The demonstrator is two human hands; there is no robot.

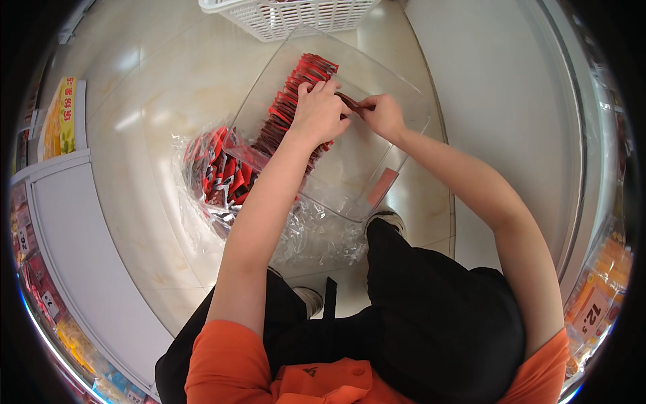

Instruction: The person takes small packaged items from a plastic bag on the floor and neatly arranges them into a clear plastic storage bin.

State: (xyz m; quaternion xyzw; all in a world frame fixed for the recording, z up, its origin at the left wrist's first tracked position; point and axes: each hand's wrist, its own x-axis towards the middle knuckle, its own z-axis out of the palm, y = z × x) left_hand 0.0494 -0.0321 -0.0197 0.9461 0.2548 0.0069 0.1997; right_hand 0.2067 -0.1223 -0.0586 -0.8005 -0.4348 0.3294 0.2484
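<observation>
A clear plastic bin [410, 84] sits tilted on the floor before me. Inside it, a long row of small red packets [313, 69] stands on edge, packed tightly. My left hand [319, 113] is over the row, its fingers bent and gripping at the packets. My right hand [382, 116] pinches a dark reddish packet [349, 103], which stretches across to the left fingers. Left of the bin, an open clear plastic bag [198, 202] holds a loose heap of more red packets [222, 165]. My left forearm hides part of the row.
A white plastic basket [289, 20] stands beyond the bin. Shelving with packaged goods [33, 269] lines the left, and more bagged goods [602, 283] show at far right. A pale panel [498, 87] runs along the right. My shoes [311, 301] are close to the bag.
</observation>
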